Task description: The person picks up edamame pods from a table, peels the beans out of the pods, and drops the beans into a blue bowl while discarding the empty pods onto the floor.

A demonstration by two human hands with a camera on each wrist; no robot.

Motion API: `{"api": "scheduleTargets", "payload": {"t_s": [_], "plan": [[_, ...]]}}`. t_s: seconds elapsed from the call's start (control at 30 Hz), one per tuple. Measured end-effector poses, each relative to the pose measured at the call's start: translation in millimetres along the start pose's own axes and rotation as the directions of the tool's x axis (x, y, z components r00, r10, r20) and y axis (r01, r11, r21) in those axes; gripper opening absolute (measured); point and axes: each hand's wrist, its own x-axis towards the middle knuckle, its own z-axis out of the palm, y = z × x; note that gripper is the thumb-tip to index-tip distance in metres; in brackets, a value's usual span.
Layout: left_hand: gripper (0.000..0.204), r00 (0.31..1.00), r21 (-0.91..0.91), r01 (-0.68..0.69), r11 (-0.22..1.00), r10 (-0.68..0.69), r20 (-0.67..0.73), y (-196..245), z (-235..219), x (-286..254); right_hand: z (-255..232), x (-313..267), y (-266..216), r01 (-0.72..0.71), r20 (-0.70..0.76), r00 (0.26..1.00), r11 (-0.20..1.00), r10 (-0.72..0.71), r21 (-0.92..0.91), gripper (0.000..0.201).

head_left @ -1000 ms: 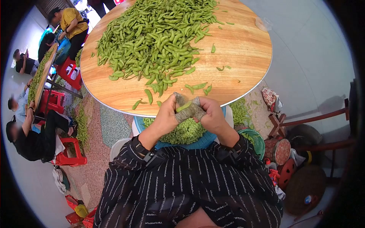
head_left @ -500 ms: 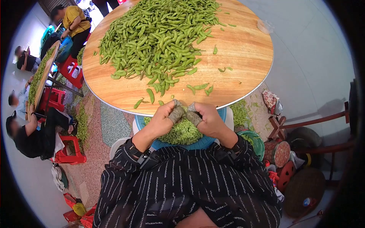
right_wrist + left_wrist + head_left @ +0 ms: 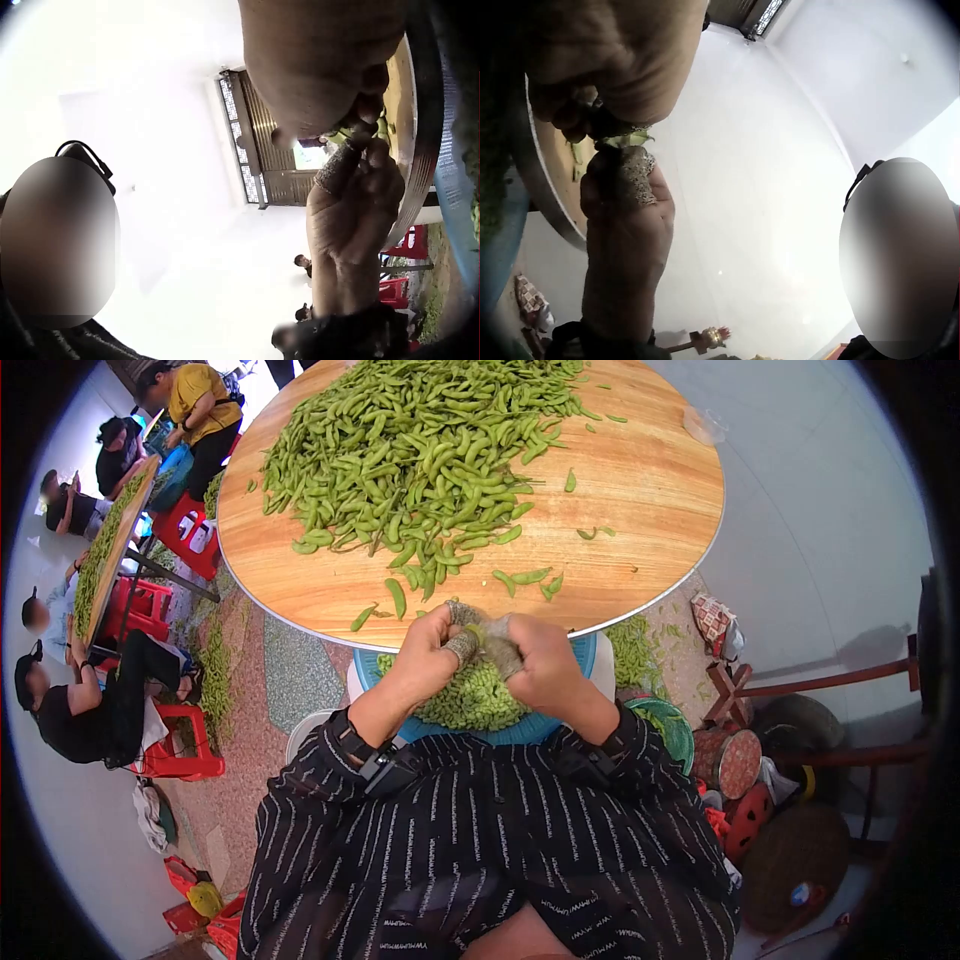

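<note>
My left hand (image 3: 425,658) and right hand (image 3: 545,663) meet at the table's near edge, with grey knitted covers on the thumbs and some fingertips. Between them they pinch a green soybean pod (image 3: 628,140), mostly hidden by the fingers in the head view. Just below the hands, a mound of shelled green beans (image 3: 470,702) fills a blue basin (image 3: 581,670). A large heap of unshelled pods (image 3: 400,460) covers the far left of the round wooden table (image 3: 640,510), and a few loose pods (image 3: 397,598) lie close to my fingers.
A green basket (image 3: 678,735) stands on the floor at the right, near a red patterned tin (image 3: 737,763). At the left, several people sit or stand around another table (image 3: 110,550) spread with pods. Red stools (image 3: 180,745) and scattered pods are on the floor there.
One second ago a pod showed between my fingertips. Half a second ago my hands were lower, over the beans; now they are slightly higher and closer together around a pod.
</note>
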Motion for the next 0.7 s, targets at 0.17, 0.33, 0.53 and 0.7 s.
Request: {"api": "scheduleTargets", "payload": {"t_s": [0.17,0.33,0.53,0.7], "plan": [[0.013,0.978,-0.024,0.198,0.980,-0.196,0.066,1.2,-5.1,-4.4,4.9,-3.5,1.5,-0.242,0.025,0.965,0.850,0.262,0.468,0.008],[0.014,0.984,-0.052,0.171,0.984,-0.168,0.066,-4.1,-3.4,-5.9,-1.5,-7.2,8.0,-0.073,-0.003,0.997,0.972,0.075,0.223,0.010],[0.012,0.949,0.611,-0.285,0.739,0.126,0.290,17.6,0.1,-15.6,-76.5,-49.5,11.7,-0.347,0.014,0.938,0.937,0.348,-0.028,0.012],[0.009,0.850,0.766,-0.525,0.372,0.179,0.495,37.3,4.6,0.0,-143.3,-137.9,53.1,-0.563,-0.098,0.729,0.513,0.677,-0.648,0.011]]}}
